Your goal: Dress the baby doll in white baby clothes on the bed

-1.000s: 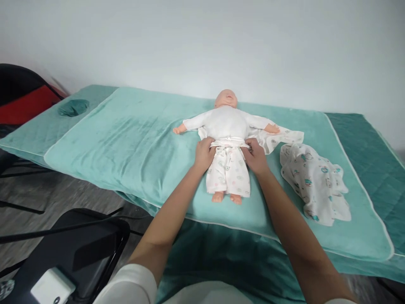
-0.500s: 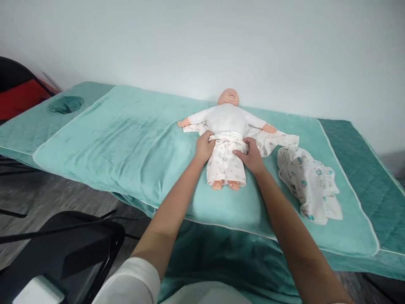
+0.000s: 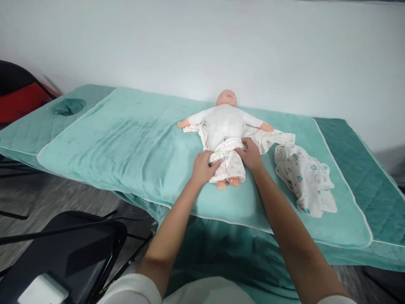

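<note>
A baby doll with a white cloth body lies on its back, arms spread, feet toward me. Patterned baby pants cover its legs, and its bare feet show below the cuffs. My left hand grips the waistband at the doll's hip on the left, pulled lower than the other side. At the right hip my right hand pinches the waistband, which sits higher there. Under the doll's back and arms a patterned baby shirt is spread out.
Another patterned baby garment lies right of the doll on the green bed cover. The massage bed has a face hole at its left end. A black chair with a white box stands at the front left. A wall rises behind.
My left hand has moved down toward the doll's feet, drawing the pants' left side lower and bunching it. My right hand stays at the other hip. The view has shifted slightly.
</note>
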The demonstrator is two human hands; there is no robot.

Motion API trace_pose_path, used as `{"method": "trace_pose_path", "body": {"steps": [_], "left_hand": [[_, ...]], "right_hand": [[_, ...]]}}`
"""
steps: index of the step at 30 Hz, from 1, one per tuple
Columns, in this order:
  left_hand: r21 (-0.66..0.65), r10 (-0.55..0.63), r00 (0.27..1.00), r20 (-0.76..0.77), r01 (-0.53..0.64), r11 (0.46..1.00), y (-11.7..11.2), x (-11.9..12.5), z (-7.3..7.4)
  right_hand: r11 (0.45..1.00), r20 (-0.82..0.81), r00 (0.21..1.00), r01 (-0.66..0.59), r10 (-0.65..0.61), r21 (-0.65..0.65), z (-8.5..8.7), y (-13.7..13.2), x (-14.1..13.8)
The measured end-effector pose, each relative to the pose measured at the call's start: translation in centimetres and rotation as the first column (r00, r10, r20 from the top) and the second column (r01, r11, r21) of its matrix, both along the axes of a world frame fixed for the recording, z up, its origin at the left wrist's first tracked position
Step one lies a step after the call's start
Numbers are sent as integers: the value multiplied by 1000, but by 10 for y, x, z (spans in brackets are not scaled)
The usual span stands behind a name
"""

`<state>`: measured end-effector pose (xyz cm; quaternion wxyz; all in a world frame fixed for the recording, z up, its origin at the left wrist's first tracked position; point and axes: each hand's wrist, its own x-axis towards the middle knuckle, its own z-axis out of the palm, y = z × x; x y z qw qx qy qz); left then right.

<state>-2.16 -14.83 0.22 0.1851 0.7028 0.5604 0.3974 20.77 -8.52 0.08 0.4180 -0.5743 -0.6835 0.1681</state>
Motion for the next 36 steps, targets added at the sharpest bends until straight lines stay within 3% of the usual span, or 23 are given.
{"method": "trace_pose_path", "body": {"steps": [5, 12, 16, 23, 29, 36], "left_hand": [[-28, 9, 1000, -27, -10, 1000, 1, 1, -1], [28, 25, 1000, -10, -25, 999, 2, 1, -7], [68, 19, 999, 26, -21, 997, 6, 0, -12], [99, 0, 984, 179, -18, 995, 14, -2, -17], [47, 11, 979, 203, -21, 999, 17, -2, -13], [-92, -55, 977, 207, 75, 993, -11, -7, 4]], "right_hand": [[1000, 72, 997, 9, -10, 21, 8, -16, -3], [994, 92, 990, -104, 105, -15, 4, -82, -4], [985, 21, 985, -170, 171, -15, -2, -104, -6], [966, 98, 962, -252, 256, -55, -8, -117, -12], [984, 174, 969, -177, 173, 5, -4, -123, -21], [994, 148, 983, -110, 110, -10, -1, -126, -23]]}}
